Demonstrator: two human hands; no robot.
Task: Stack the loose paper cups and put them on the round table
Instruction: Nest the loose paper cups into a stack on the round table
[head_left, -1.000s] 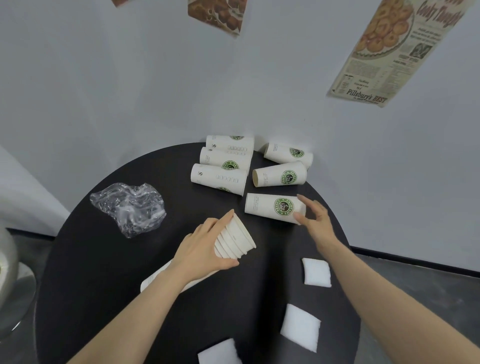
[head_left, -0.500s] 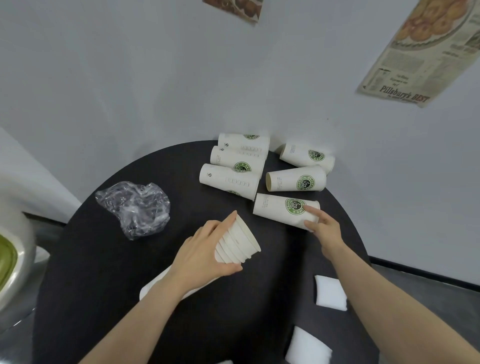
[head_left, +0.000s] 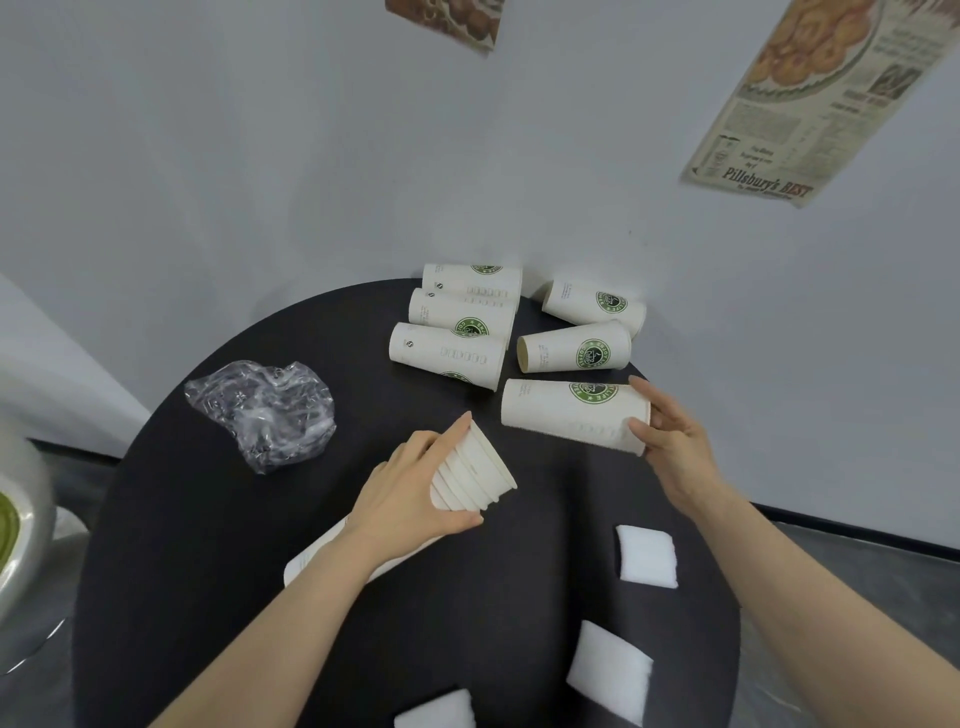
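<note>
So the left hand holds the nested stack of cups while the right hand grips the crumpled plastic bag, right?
Not quite. In the head view the right hand grips a loose cup lying on its side, not the plastic bag. The left hand does hold the nested stack.

On the round black table (head_left: 171, 545), the left hand (head_left: 410, 493) grips a stack of nested paper cups (head_left: 470, 475) lying tilted, its open end toward two o'clock. The right hand (head_left: 675, 441) holds the rim end of a single cup (head_left: 566, 410) lying on its side just beyond the stack, and five more cups (head_left: 447, 353) lie on their sides at twelve o'clock by the wall. A crumpled clear plastic bag (head_left: 265, 410) sits at ten o'clock, and white foam pads (head_left: 647, 557) lie at four to six o'clock.
</note>
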